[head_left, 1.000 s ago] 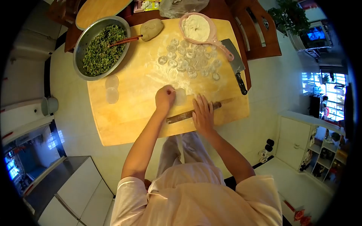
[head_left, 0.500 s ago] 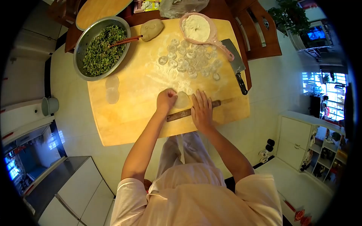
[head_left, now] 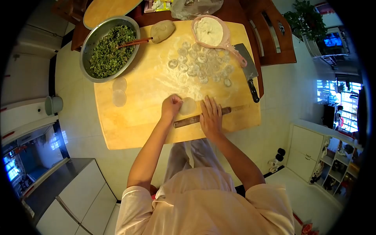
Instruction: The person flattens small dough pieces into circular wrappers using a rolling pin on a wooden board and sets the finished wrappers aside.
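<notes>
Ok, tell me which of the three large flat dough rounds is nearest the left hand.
The dough round between the left hand and right hand, beyond the rolling pin. The other two rounds lie together toward the left edge of the board.

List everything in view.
Board: 1, yellow, centre
Bowl: 1, silver, far left
Filling: 1, green, in bowl
Chopsticks: 2, reddish, in bowl
Dough lump: 1, beige, beside bowl
Dough pieces: many, pale, far middle
Wrappers: 3, pale, two left, one centre
Flour scoop: 1, pink, far right
Knife: 1, grey, right edge
Rolling pin: 1, brown, near edge
Bag: 1, clear, top
Chair: 1+, brown, right
Plant: 1, green, right
Left hand: 1, bare, at centre wrapper
Right hand: 1, bare, on rolling pin
</notes>
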Demonstrator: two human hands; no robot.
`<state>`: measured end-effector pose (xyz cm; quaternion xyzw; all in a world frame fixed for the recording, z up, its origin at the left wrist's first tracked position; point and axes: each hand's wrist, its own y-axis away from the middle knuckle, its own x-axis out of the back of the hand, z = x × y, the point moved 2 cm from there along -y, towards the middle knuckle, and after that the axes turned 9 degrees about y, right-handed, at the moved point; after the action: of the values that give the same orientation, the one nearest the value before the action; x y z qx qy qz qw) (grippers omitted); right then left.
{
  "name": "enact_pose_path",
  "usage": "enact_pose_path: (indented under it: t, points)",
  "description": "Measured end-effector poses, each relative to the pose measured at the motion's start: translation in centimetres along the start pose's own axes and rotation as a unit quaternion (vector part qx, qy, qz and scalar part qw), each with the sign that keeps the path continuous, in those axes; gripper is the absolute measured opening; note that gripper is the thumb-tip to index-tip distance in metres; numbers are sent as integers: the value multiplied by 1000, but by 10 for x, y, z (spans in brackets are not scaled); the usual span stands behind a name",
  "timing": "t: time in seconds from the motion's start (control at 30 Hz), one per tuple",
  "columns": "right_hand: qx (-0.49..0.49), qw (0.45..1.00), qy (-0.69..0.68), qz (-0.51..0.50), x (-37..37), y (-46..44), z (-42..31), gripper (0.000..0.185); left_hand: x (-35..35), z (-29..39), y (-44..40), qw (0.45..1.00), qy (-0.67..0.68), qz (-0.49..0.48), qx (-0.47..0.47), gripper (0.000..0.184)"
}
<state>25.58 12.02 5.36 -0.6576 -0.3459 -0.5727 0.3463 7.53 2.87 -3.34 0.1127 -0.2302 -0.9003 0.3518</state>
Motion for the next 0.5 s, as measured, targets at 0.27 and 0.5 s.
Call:
enact_pose_path:
  t: [0.27, 0.5]
  points:
    - [-25, 999, -4, 24, -15, -78, 2, 53, -36, 65, 11, 886, -447, 8, -124, 10]
    - [4, 1000, 16, -5, -1, -16, -1, 55, -7, 14, 13, 995, -99, 5, -28, 8]
